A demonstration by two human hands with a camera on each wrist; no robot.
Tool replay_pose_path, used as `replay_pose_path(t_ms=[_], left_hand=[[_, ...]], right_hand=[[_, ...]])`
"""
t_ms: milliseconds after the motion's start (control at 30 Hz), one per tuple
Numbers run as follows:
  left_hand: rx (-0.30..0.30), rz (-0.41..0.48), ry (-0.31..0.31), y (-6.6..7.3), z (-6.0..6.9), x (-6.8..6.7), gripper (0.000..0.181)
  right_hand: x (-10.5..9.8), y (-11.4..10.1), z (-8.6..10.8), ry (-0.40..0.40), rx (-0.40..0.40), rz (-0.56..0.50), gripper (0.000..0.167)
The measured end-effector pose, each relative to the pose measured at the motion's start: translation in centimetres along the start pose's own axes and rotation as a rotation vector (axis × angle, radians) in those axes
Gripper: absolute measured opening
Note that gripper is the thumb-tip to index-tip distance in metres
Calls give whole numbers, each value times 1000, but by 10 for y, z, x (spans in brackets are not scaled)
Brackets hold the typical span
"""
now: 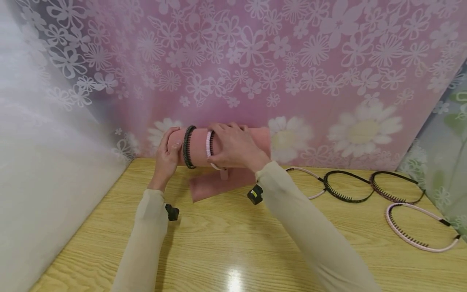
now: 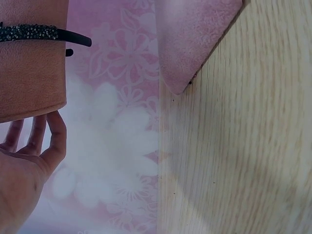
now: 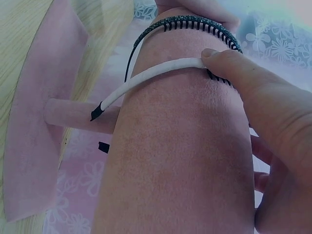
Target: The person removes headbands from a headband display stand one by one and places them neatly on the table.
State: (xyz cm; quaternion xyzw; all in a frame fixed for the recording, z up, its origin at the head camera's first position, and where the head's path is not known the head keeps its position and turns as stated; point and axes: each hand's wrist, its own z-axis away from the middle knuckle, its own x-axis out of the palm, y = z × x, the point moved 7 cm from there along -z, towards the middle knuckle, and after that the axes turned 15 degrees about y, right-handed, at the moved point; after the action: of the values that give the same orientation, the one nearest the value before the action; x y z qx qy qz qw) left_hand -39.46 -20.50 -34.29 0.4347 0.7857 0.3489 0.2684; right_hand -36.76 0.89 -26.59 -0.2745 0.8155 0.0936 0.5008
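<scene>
A pink padded cylinder [image 1: 198, 148] on a stand carries a dark glittery headband [image 1: 187, 147] near its left end and a pale pink headband [image 1: 208, 144] around its middle. My left hand [image 1: 167, 159] grips the cylinder's left end; in the left wrist view, fingers [image 2: 57, 134] curl at its edge. My right hand [image 1: 235, 147] lies over the cylinder and holds the pale headband. In the right wrist view, the thumb [image 3: 229, 63] presses on the pale band [image 3: 161, 70], whose black tip hangs off the cylinder's side; the other fingers are partly hidden behind the cylinder.
On the wooden table [image 1: 204, 243], to the right, lie a pale headband [image 1: 305, 170] partly behind the right sleeve, two dark headbands [image 1: 343, 198] [image 1: 395, 198] and a pink one [image 1: 405, 239]. The stand's base [image 1: 208, 186] sits below the cylinder. A flowered curtain [image 1: 233, 81] hangs behind.
</scene>
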Motion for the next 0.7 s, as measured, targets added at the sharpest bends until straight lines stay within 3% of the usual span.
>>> replay_pose_path(t_ms=[367,700], left_hand=[[32,-13,4,-7,0,0,51],[10,-7,-3,-4,0,1,47]], right_hand=[[-4,9,7,10,2,8,84],[-12,18,13,27,16,16,83]])
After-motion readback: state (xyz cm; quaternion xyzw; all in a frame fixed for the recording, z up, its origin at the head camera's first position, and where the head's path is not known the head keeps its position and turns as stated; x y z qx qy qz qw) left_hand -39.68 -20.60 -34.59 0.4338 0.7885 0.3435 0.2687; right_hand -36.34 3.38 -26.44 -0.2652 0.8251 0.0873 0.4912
